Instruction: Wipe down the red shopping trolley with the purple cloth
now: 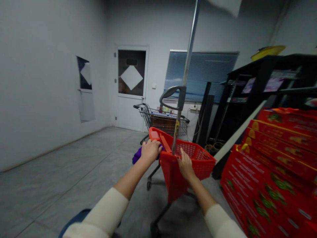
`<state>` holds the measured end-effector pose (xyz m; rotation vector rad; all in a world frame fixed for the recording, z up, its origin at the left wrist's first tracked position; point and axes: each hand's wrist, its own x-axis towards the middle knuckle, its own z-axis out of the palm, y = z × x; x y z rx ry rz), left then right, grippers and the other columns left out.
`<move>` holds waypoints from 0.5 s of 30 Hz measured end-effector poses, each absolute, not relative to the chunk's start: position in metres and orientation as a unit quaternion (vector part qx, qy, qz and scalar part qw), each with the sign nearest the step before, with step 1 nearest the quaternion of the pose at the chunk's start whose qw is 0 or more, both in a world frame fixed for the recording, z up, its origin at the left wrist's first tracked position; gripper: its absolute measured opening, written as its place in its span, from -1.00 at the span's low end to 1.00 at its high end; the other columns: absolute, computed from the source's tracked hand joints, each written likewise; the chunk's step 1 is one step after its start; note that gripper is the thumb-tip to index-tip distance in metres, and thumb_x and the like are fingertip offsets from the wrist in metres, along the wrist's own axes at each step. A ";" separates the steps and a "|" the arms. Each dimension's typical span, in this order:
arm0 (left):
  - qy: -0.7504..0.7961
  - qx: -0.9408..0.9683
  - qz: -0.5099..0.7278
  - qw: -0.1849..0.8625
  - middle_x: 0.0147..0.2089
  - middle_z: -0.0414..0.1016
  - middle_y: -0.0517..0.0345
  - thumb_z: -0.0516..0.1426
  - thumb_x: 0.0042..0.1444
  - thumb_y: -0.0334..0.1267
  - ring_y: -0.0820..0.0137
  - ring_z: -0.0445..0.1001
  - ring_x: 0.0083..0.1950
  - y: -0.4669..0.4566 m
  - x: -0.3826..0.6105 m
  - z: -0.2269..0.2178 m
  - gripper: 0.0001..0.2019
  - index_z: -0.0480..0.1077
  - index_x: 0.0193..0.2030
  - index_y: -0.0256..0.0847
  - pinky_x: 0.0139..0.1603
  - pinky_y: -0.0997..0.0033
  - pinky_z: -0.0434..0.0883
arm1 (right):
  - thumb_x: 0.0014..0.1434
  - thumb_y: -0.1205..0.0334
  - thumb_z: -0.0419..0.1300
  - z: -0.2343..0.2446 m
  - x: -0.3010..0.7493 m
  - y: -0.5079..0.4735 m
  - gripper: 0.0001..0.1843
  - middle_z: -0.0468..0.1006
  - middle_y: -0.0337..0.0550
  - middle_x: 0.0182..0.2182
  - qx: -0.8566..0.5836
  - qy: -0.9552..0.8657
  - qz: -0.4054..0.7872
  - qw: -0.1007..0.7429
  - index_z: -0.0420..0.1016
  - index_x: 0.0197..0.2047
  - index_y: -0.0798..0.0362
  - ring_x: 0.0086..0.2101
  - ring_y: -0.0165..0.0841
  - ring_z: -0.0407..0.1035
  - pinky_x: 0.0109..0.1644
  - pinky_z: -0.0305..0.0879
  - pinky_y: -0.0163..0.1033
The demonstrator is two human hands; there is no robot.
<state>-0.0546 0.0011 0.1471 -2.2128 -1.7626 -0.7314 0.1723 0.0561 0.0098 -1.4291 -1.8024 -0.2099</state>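
A red plastic shopping cart on a dark metal frame stands in front of me, a little right of centre. My left hand presses a purple cloth against the cart's handle end, its fingers curled over it. At the near rim of the basket, my right hand grips the edge, thumb raised. Just beside its fingers a metal pole with a grey loop-shaped handle rises from the cart. The pole's lower end is partly hidden by the basket.
Behind stands a dark wire shopping cart with goods in it. Stacked red boxes fill the right side, below a black rack. A white door and a blinded window are in the back wall. Grey floor extends left.
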 end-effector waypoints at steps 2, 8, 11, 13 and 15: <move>-0.628 -0.722 -0.260 0.131 0.00 0.54 0.02 -0.01 0.30 -0.12 0.15 0.37 0.05 0.004 -0.054 0.140 -0.73 0.49 -0.15 -0.11 -0.02 0.11 0.22 | 0.39 -0.03 -0.23 0.009 0.168 0.065 -0.37 0.34 0.08 0.24 -0.555 -0.741 -0.068 0.371 0.09 0.39 0.10 0.22 -0.19 0.20 0.26 0.11 0.01; -0.602 -0.719 -0.295 0.185 0.23 0.42 0.02 -0.09 0.35 -0.15 0.08 0.25 0.25 -0.004 -0.035 0.099 -0.66 0.40 0.11 -0.05 0.04 0.02 0.22 | 0.40 0.00 -0.22 0.013 0.134 0.063 -0.41 0.34 0.02 0.24 -0.574 -0.736 -0.051 0.357 0.09 0.39 0.04 0.18 -0.21 0.25 0.24 0.12 0.01; -0.598 -0.721 -0.297 0.185 0.25 0.40 0.03 -0.09 0.35 -0.11 0.10 0.22 0.28 0.004 -0.047 0.098 -0.64 0.38 0.16 -0.02 0.07 0.04 0.23 | 0.40 0.04 -0.18 0.016 0.123 0.058 -0.45 0.38 0.03 0.21 -0.557 -0.751 -0.063 0.350 0.14 0.36 0.04 0.15 -0.23 0.28 0.20 0.15 -0.04; -0.633 -0.691 -0.301 0.174 0.21 0.43 0.00 -0.08 0.34 -0.09 0.12 0.27 0.23 0.014 -0.062 0.107 -0.65 0.41 0.11 -0.04 0.06 0.08 0.25 | 0.40 0.06 -0.14 0.017 0.119 0.057 -0.48 0.39 0.02 0.20 -0.552 -0.757 -0.070 0.343 0.20 0.33 0.04 0.15 -0.24 0.29 0.19 0.17 -0.06; -0.675 -0.647 -0.313 0.168 0.24 0.40 -0.02 -0.08 0.34 -0.08 0.13 0.29 0.20 0.022 -0.075 0.116 -0.64 0.42 0.10 -0.07 0.04 0.11 0.27 | 0.39 0.06 -0.12 0.017 0.114 0.056 -0.49 0.40 0.02 0.20 -0.552 -0.759 -0.067 0.340 0.24 0.30 0.04 0.15 -0.24 0.28 0.19 0.17 -0.05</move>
